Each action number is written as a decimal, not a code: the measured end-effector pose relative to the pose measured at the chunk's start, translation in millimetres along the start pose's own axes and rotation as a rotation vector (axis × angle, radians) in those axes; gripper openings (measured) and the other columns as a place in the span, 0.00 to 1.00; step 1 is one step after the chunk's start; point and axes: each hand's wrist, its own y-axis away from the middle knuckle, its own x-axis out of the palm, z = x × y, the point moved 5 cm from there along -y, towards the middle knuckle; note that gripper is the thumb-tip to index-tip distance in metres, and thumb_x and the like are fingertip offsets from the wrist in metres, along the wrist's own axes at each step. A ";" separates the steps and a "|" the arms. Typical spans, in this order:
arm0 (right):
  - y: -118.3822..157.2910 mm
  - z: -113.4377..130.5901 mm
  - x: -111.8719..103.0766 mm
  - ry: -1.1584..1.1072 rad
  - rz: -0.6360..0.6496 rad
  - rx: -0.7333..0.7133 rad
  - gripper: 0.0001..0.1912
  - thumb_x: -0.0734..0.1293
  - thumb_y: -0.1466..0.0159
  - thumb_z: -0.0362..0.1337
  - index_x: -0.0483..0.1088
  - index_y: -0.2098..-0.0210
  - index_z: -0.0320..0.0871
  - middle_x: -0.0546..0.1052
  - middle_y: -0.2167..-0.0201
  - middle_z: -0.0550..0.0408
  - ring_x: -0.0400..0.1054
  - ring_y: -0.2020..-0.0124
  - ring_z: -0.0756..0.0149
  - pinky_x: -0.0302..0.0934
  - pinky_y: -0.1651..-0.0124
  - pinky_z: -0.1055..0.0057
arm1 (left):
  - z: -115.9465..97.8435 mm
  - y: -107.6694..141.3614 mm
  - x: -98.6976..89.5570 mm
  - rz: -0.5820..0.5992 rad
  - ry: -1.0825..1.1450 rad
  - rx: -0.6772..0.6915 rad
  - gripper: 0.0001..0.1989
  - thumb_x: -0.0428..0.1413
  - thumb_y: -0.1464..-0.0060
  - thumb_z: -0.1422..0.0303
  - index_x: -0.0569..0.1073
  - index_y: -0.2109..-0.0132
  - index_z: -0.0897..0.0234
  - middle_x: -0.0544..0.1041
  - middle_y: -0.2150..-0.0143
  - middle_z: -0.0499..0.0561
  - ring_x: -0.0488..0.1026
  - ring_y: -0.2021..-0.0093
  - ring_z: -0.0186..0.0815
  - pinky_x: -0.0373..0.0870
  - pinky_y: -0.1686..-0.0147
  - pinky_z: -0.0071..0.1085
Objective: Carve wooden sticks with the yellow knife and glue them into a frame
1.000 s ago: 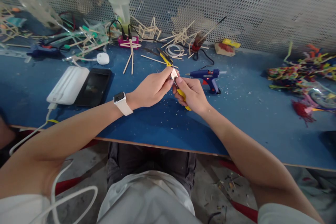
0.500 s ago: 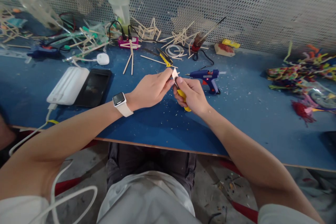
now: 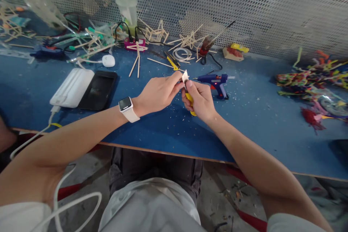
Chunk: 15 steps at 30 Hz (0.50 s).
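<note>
My right hand [image 3: 199, 99] is closed around a yellow utility knife [image 3: 189, 98], its thumb pressed near the base of the blade. The wide, pale blade points up and away from me, right at the fingertips of my left hand [image 3: 163, 92]. Those left fingers are pinched on a thin wooden stick [image 3: 188, 77]; only a short pale tip shows beside the blade, and the rest is hidden. Just beyond the hands lies a second yellow-and-black cutter [image 3: 173, 61]. A blue hot glue gun [image 3: 214, 80] rests to the right of my right hand.
Stick frames [image 3: 189, 40] stand along the perforated metal panel [image 3: 258, 11]. A cup with a straw [image 3: 127, 11] is behind a pink power hub [image 3: 134, 44]. A white power bank [image 3: 72, 87] and a black phone [image 3: 98, 90] lie left; colourful pipe cleaners [image 3: 307, 79] lie right.
Both hands and the knife stay close together. The blade has shifted slightly to the right and stands a little more upright against the left fingertips. The whole view has moved slightly.
</note>
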 end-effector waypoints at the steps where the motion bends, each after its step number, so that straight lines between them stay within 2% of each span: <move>1: 0.1 0.2 -0.1 0.006 -0.002 -0.001 0.34 0.72 0.26 0.70 0.70 0.69 0.46 0.63 0.83 0.65 0.52 0.86 0.76 0.47 0.85 0.74 | -0.1 -0.3 0.3 -0.002 0.026 -0.004 0.22 0.37 0.13 0.55 0.71 0.42 0.62 0.82 0.64 0.51 0.79 0.70 0.38 0.61 0.71 0.35; 6: 0.7 3.4 1.2 0.008 -0.035 -0.002 0.35 0.72 0.27 0.71 0.70 0.70 0.47 0.63 0.84 0.65 0.52 0.87 0.76 0.46 0.85 0.73 | -0.9 -1.9 0.7 -0.028 0.151 -0.020 0.18 0.41 0.13 0.56 0.70 0.47 0.60 0.80 0.66 0.50 0.77 0.71 0.37 0.62 0.70 0.35; 15: -0.3 2.0 0.5 -0.017 -0.095 0.010 0.35 0.70 0.27 0.73 0.69 0.69 0.47 0.61 0.84 0.66 0.50 0.87 0.75 0.46 0.85 0.72 | -2.4 -2.6 -6.5 -0.097 0.218 -0.051 0.17 0.46 0.14 0.56 0.70 0.52 0.59 0.77 0.68 0.47 0.75 0.72 0.34 0.64 0.68 0.34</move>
